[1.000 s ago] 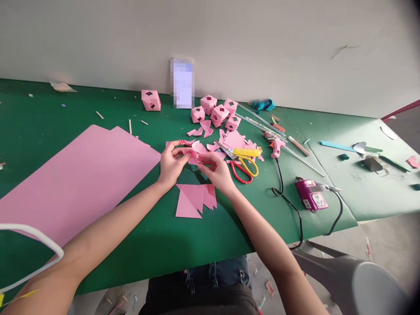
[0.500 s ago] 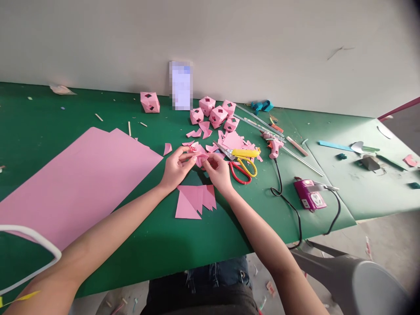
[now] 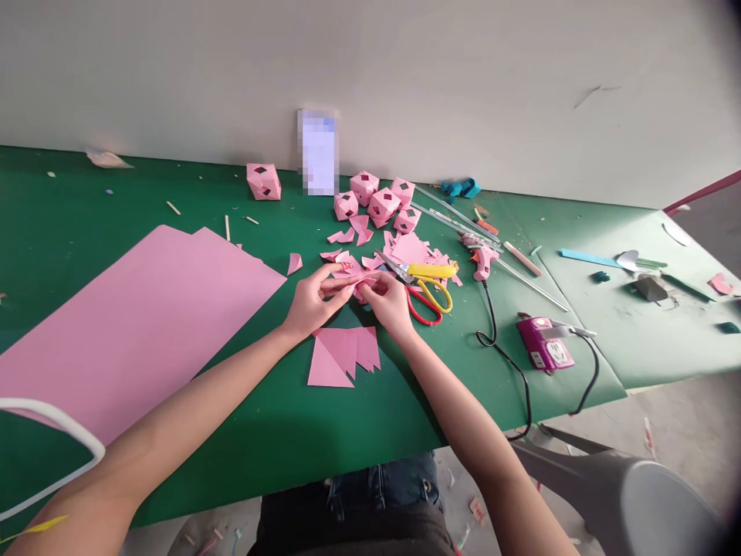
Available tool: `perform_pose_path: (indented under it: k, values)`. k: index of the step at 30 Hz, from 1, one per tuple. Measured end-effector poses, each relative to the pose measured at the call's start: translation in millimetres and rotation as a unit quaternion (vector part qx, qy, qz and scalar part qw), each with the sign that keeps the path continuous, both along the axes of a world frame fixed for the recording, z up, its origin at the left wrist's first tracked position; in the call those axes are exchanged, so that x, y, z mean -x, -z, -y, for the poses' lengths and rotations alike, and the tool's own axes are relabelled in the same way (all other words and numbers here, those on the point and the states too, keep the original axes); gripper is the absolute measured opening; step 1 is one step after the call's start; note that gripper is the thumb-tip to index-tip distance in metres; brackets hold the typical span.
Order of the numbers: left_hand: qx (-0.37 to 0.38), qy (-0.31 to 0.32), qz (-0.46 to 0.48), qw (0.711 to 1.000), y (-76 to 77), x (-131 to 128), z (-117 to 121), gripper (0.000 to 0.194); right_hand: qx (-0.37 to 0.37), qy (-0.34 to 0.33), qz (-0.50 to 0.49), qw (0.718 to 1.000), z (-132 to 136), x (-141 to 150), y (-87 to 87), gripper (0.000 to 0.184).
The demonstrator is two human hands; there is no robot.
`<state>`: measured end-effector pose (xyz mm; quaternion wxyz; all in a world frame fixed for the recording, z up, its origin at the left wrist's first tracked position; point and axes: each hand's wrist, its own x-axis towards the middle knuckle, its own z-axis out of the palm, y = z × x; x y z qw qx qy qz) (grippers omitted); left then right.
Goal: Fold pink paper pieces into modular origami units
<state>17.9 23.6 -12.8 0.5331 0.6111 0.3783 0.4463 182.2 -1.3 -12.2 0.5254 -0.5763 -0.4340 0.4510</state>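
Observation:
Both of my hands meet over a small pink paper piece point(image 3: 366, 284), partly hidden by the fingers. My left hand point(image 3: 316, 300) pinches its left side, with red-patterned wrapping on one finger. My right hand point(image 3: 389, 303) grips the right side between thumb and fingers. Just below lie cut pink paper pieces point(image 3: 331, 359) with notched edges. Yellow-and-red-handled scissors point(image 3: 429, 297) rest right of my right hand, a yellow cutter point(image 3: 433, 270) lying across them. Behind the hands are pink paper scraps point(image 3: 410, 249) and several folded pink paper shapes point(image 3: 384, 206) with diamond-shaped holes.
A large pink paper sheet point(image 3: 139, 316) covers the left of the green table point(image 3: 278, 432). To the right are a pink glue gun point(image 3: 483, 262), clear glue sticks point(image 3: 529, 282) and a purple power socket point(image 3: 545, 344) with a black cord. A phone point(image 3: 319, 150) leans on the wall.
My left fingers have stretched out further to the right over the paper piece, covering more of it. Both hands still hold it in nearly the same place.

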Motion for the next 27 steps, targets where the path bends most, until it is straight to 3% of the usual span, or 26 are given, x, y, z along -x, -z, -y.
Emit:
perform_pose_path:
  k: [5,11,14,18,27]
  values:
    - [-0.021,0.014,-0.017,1.000,0.6,1,1,0.048,-0.009,0.006,0.045,0.999,1,-1,-0.3,0.017]
    - [-0.095,-0.050,-0.071,0.992,5.1,-2,-5,0.033,-0.025,-0.024,0.159,0.987,6,0,-4.2,0.014]
    - [-0.140,-0.078,-0.114,0.981,5.6,-3,-4,0.025,-0.077,-0.022,0.262,0.962,9,1,-7.6,0.015]
    - [-0.222,-0.070,-0.164,0.959,5.7,-3,0,0.028,-0.167,-0.025,0.369,0.914,11,0,-11.9,0.014]
    - [-0.252,-0.066,-0.180,0.949,7.0,-6,3,0.028,-0.171,0.017,0.397,0.901,8,-1,-9.9,0.008]
